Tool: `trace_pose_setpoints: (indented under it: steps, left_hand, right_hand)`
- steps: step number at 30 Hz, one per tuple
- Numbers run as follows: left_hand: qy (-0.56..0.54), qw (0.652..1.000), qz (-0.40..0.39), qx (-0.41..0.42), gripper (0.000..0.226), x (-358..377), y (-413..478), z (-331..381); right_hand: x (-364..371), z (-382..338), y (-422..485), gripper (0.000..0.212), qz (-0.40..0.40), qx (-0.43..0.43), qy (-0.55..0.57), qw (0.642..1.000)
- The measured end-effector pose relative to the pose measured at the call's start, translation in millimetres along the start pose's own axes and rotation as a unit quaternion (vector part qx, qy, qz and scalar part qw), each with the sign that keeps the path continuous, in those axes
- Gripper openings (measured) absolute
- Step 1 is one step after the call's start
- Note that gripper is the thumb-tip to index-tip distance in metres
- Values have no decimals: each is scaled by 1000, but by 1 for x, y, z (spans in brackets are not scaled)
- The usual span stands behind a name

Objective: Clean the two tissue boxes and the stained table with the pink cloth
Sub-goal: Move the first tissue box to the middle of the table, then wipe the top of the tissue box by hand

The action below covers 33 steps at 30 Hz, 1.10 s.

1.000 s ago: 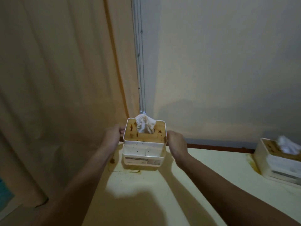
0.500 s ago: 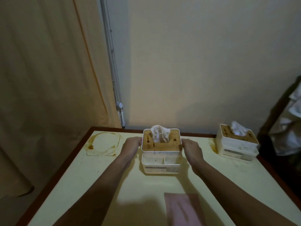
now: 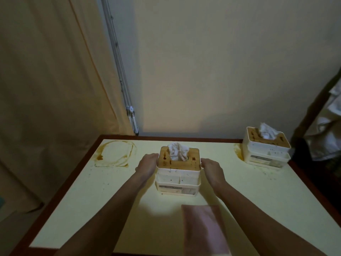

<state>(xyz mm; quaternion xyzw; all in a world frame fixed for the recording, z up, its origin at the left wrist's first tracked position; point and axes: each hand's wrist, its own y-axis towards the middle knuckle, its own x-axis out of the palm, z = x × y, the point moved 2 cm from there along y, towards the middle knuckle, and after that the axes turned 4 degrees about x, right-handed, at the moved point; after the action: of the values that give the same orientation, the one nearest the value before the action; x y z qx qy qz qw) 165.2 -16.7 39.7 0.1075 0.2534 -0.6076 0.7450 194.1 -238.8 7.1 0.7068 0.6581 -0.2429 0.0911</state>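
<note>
Currently both hands are on the near box (image 3: pixel 178 182), which sits mid-way across the desk (image 3: pixel 88 200). Left hand (image 3: pixel 146 163) is on its left wall and right hand (image 3: pixel 212 168) on its right wall, with fingers (image 3: pixel 154 156) curled against the upper rim beside the wooden lid (image 3: pixel 180 162). Can't tell if the base is down on the desk or just off it. Tissue (image 3: pixel 178 151) sticks up from the slot, and there are brown spots on the lid and white front. Far box (image 3: pixel 265 150) is at the back right corner with a brown smear on the desk beside its left wall. Stain ring (image 3: pixel 114 154) is at back left, well apart from both boxes. Cloth (image 3: pixel 203 231) lies flat near the front edge, close in front of the near box, with no hand on it. Handling guess: the box is thin rigid plastic, light, mostly tissue inside. The smooth walls may slip and the lid looks loose-fit, so grip the body walls, not the lid, bracing with one hand while the other wipes. Avoid squeezing the open front compartments. Cloth is soft and limp, so pinch an edge or bunch it. Wiping not yet begun, by the look.
</note>
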Motion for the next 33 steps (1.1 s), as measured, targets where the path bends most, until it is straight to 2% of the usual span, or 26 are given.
trace_pose_setpoints:
  steps: [2,5,8,11,14,16,17,20,23,26,30,31,33]
  left_hand:
    - [-19,1000,11,-7,27,1,0,0]
    - [-32,998,43,-21,28,3,7,-10]
    - [-15,998,59,-26,52,6,6,-15]
    - [53,996,71,-1,73,12,-1,-9]
    - [144,985,83,45,87,25,-12,0]
    - [181,978,86,61,94,37,-18,4]
    - [195,975,86,59,98,43,-20,6]
    - [230,970,73,33,110,58,-22,9]
    - [262,964,51,7,119,72,-21,14]
    - [264,962,61,-15,127,82,-17,21]
    - [234,967,95,-39,136,90,-11,28]
    - [229,967,101,-42,138,91,-11,28]
    - [229,966,108,-47,144,93,-10,30]
  right_hand:
    - [-2,1,1,35,-25,3,22,999]
    - [-11,3,-1,36,-65,-8,25,998]
    - [-23,10,-3,39,-67,-24,-11,997]
    - [-32,21,-11,26,-90,-64,-125,986]
    - [-34,36,-26,19,-165,-90,-298,936]
    - [-32,45,-37,15,-189,-109,-341,914]
    - [-30,50,-43,20,-197,-120,-354,906]
    - [-21,65,-56,66,-195,-177,-436,860]
    - [-12,75,-66,80,-176,-229,-485,825]
    - [-10,74,-68,72,-164,-216,-492,827]
    - [-18,63,-64,36,-161,-210,-508,820]
    - [-22,62,-62,31,-170,-205,-488,831]
    - [-34,62,-56,27,-199,-184,-389,880]
